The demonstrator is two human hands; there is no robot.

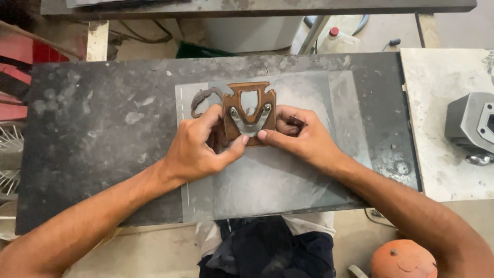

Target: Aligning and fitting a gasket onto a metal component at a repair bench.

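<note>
Pressing down from the left, the person's left hand [198, 149] pinches the lower left edge of a brown cut-out piece [249, 110], thumb reaching across to its bottom rim and fingers curled against its side, so the hand is closed on the piece rather than merely resting by it. The piece lies flat near the middle of a dark, stained worktop [92, 139], on a paler grey sheet [267, 180] that appears to serve as a working base under it. A thin brown offcut strip [203, 98] curls out from the piece's upper left corner, touching it, which suggests material trimmed from the outline. On the face of the piece sits a V-shaped metal plate [248, 122] with two small fasteners at its upper ends; it seems placed there as a template or clamp, though which cannot be told. The right hand [303, 136] closes on the piece's right edge, thumb along the bottom meeting the left thumb, and the fingers also hold a small dark object [297, 121], too hidden to identify. Holding from both sides likely keeps the piece from sliding. Further right, well apart, a grey metal block [471, 126] stands on a pale bench [442, 92].
</note>
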